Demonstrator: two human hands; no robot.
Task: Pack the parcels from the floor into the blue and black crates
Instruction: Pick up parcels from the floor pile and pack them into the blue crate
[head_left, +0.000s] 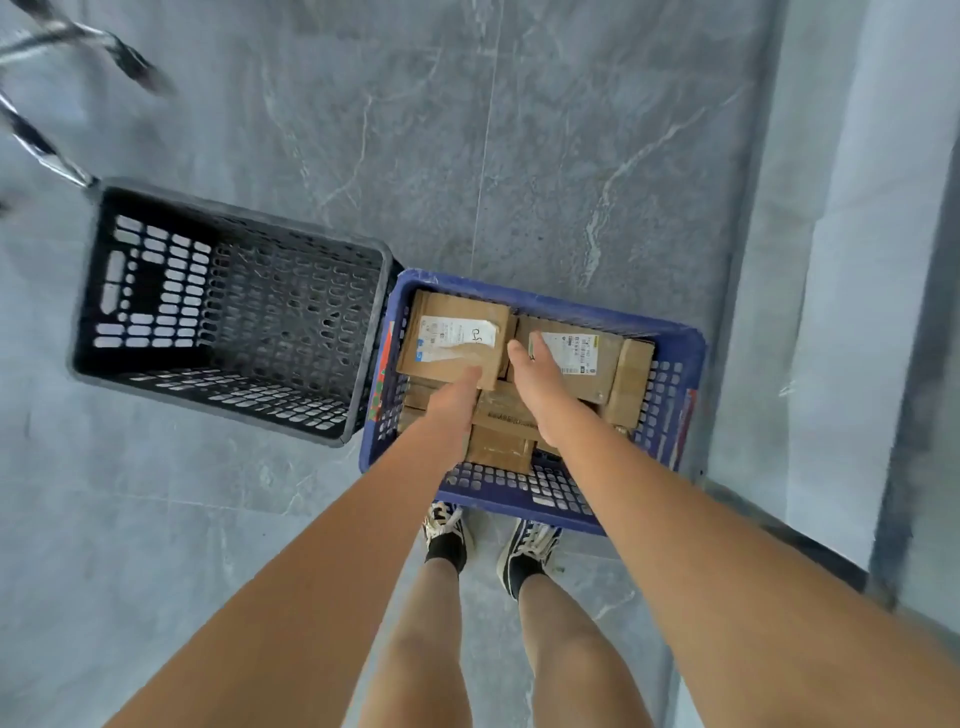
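Blue crate (524, 512): I see it on the grey floor (519, 156) right in front of my shoes (488, 538), packed with cardboard parcels.
Black crate (234, 312): just beside the blue one on my left, corners touching; I see no parcel inside.
Left-side parcel (457, 343): top layer, far left of the blue crate, white label with handwriting facing up.
Right-side parcel (582, 358): top layer, beside the first, printed label up; a narrower parcel (631, 382) is wedged at its right.
Lower parcels (501, 447): brown boxes underneath, partly hidden by my arms.
Left hand (457, 400): on the near edge of the left-side parcel; the fingers are under it or hidden, so I cannot tell the grip.
Right hand (537, 376): fingers straight, lying flat on the right-side parcel.
Metal frame (67, 62): blurred, top left.
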